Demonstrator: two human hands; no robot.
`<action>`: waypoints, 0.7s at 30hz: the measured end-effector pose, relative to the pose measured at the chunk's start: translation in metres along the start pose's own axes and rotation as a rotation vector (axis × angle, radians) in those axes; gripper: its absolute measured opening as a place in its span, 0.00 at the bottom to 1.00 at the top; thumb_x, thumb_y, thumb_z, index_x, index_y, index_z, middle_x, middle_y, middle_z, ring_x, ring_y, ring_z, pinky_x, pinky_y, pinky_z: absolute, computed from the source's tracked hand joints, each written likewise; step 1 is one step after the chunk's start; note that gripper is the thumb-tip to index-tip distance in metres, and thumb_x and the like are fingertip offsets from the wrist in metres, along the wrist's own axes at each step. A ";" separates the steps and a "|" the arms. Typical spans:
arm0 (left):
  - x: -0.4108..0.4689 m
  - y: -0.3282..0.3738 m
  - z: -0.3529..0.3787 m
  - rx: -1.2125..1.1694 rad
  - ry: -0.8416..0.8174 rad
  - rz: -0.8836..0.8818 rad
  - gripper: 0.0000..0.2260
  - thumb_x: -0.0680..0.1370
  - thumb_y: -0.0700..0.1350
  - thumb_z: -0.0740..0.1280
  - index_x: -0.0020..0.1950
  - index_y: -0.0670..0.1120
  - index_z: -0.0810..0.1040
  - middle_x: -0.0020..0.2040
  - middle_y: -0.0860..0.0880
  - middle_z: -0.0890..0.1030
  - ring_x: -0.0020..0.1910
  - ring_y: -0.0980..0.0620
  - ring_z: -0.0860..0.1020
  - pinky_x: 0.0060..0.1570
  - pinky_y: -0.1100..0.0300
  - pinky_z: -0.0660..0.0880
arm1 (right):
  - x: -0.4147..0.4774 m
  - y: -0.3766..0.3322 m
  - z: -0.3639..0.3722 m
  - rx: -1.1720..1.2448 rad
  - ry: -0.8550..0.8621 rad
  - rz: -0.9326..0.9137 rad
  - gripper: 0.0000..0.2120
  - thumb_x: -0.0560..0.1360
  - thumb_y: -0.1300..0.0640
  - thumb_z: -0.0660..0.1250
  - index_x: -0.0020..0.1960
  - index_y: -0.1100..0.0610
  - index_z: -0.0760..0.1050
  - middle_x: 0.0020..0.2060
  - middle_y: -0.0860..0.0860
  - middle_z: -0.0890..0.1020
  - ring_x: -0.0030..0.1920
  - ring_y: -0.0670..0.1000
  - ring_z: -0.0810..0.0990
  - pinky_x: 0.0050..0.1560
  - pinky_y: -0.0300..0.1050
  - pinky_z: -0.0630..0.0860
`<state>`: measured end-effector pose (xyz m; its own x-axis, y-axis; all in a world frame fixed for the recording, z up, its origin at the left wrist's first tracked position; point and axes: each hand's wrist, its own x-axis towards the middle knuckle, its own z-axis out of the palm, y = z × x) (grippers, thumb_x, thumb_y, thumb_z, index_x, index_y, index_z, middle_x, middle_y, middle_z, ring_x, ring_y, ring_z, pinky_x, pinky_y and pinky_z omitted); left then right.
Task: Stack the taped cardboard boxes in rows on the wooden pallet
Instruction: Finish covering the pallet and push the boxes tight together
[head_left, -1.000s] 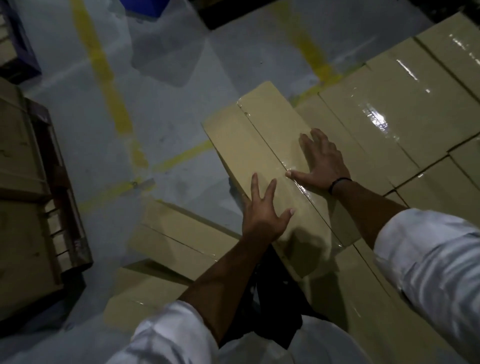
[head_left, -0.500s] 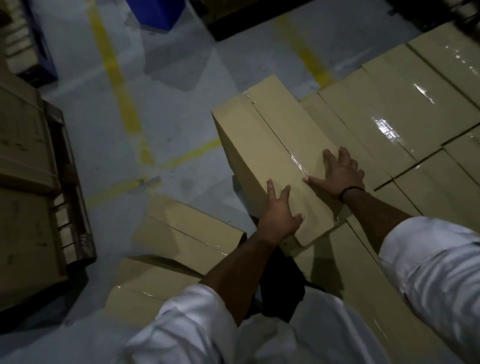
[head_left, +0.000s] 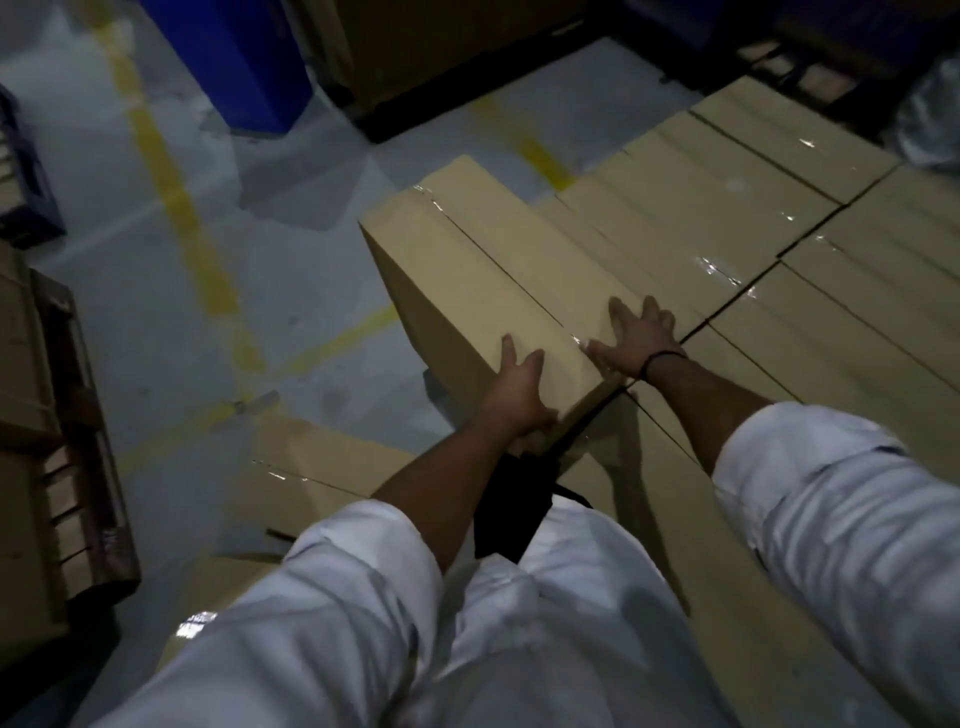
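Grip of left hand wraps near corner of box.

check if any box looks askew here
Yes: the tan taped cardboard box held by the left hand and pressed by the right hand lies crooked, jutting past the stack's left edge over the grey floor, while the neighbouring tan boxes sit flush in rows.

Head-worn view, forward and down

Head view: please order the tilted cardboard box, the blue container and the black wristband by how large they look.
1. tilted cardboard box
2. blue container, farther away and cut off by the frame
3. black wristband
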<state>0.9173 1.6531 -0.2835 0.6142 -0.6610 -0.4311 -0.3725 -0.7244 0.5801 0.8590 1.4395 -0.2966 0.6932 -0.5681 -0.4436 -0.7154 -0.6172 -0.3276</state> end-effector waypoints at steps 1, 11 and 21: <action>0.001 -0.001 -0.002 0.008 0.004 0.009 0.47 0.71 0.48 0.81 0.83 0.46 0.57 0.82 0.42 0.34 0.79 0.42 0.60 0.71 0.59 0.63 | 0.001 0.000 0.000 -0.001 0.004 -0.002 0.44 0.73 0.32 0.68 0.81 0.44 0.52 0.80 0.59 0.47 0.78 0.66 0.46 0.72 0.67 0.63; 0.012 -0.003 -0.018 0.122 0.041 0.020 0.54 0.67 0.52 0.83 0.83 0.44 0.55 0.83 0.40 0.43 0.81 0.39 0.54 0.76 0.54 0.57 | 0.010 -0.006 -0.005 0.018 0.054 -0.047 0.41 0.71 0.32 0.70 0.78 0.45 0.60 0.77 0.59 0.55 0.76 0.66 0.52 0.69 0.65 0.68; 0.009 -0.002 -0.011 0.116 0.022 -0.016 0.57 0.66 0.50 0.84 0.84 0.48 0.50 0.84 0.43 0.40 0.81 0.41 0.54 0.76 0.53 0.60 | 0.006 -0.011 -0.005 -0.005 0.023 -0.040 0.44 0.70 0.32 0.71 0.79 0.45 0.59 0.79 0.58 0.52 0.77 0.68 0.49 0.70 0.65 0.68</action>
<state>0.9315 1.6508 -0.2814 0.6355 -0.6456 -0.4234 -0.4395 -0.7534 0.4891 0.8716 1.4402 -0.2920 0.7232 -0.5553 -0.4106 -0.6866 -0.6423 -0.3407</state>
